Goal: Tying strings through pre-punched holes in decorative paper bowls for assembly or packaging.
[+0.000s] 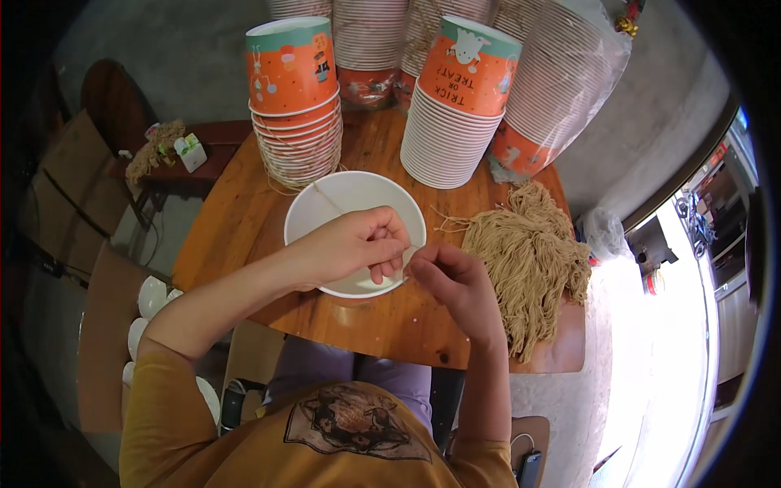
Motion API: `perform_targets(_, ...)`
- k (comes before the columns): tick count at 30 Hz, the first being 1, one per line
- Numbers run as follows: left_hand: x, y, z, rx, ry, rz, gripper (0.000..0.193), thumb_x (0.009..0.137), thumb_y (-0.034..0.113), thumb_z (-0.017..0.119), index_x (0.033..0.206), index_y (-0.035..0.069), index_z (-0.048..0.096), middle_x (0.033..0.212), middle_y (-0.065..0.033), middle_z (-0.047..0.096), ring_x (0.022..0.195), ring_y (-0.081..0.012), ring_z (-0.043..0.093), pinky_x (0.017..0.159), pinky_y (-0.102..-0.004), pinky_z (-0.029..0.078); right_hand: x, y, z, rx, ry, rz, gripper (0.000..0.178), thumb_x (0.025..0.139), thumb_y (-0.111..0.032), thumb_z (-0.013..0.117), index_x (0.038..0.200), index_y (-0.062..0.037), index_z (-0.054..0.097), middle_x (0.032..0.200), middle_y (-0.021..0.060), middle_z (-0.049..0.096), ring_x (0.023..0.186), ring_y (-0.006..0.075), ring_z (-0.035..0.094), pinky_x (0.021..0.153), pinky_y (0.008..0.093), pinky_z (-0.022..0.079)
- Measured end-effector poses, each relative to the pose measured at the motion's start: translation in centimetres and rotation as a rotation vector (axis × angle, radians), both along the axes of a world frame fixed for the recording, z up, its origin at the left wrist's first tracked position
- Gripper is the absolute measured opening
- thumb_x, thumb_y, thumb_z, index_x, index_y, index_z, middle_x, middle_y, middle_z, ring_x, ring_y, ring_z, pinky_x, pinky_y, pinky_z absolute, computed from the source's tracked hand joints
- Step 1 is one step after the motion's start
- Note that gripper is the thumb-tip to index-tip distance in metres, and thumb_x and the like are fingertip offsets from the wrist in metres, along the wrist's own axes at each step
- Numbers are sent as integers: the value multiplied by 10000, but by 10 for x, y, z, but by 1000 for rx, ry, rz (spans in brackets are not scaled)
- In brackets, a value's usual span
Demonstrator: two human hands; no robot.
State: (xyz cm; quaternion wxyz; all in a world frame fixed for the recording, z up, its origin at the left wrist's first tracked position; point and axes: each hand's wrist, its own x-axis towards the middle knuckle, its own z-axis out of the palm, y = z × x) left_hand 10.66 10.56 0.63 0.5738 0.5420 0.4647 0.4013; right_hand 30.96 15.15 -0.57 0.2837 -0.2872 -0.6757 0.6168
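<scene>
A white-lined paper tub [370,191] stands mouth up near the front edge of the wooden bench [236,228], straight before the person, probably so that both hands can meet at its rim without stretching. A tan cord [327,198] crosses the inside of its far wall and goes out of sight under the left hand [354,244]. That hand reaches over the mouth of the tub, its thumb and forefinger drawn together, the other fingers curled loosely below. The right hand [455,289] comes in from the right, thumb and forefinger together just outside the rim. Both pairs appear to be clamped on the thin cord, each holding a bit of it, though the strand between them is too fine to follow; the small pinch grip suits such a slight thing.

A thick hank of tan strands [529,268] lies along the right edge of the bench, likely to be handy for the right hand. Toward the back edge, an orange-and-green stack [293,69] on the left has cords looped about its lower rims, beside a second stack [455,122]; bagged stacks [561,81] stand behind, presumably to leave elbow room in front.
</scene>
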Motion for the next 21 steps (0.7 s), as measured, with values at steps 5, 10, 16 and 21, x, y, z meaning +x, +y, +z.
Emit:
perform_targets(5,4,-2,-3,-33,-42,-13,140,944,71,529,1063,-1,537,862,-31,593,781,-95,571,743,-240,483,-5,3,-10,-50,26,-21,166,941,-187,617,911,-24,623,759,-53,559,670,26,460,601,198,381)
perform_targets(10,2,-7,-8,48,17,-8,181,911,91,558,1066,-1,542,865,-28,588,796,-109,564,742,-255,476,-7,2,-20,-20,66,-54,164,955,-214,596,878,-70,617,716,-66,543,599,10,453,537,181,361)
perform_targets(16,-10,-9,4,-3,402,-28,210,928,190,570,1031,7,568,882,-17,592,820,-98,548,753,-249,457,-5,-5,-21,-28,83,-68,138,954,-178,598,893,-54,609,743,-43,568,616,24,473,545,184,376)
perform_targets(21,-6,-5,3,-65,368,-119,185,940,202,569,990,24,575,909,0,594,839,-80,536,765,-244,452,0,-7,-29,-71,213,-60,106,957,-146,595,963,-40,600,790,-38,589,679,25,485,603,183,389)
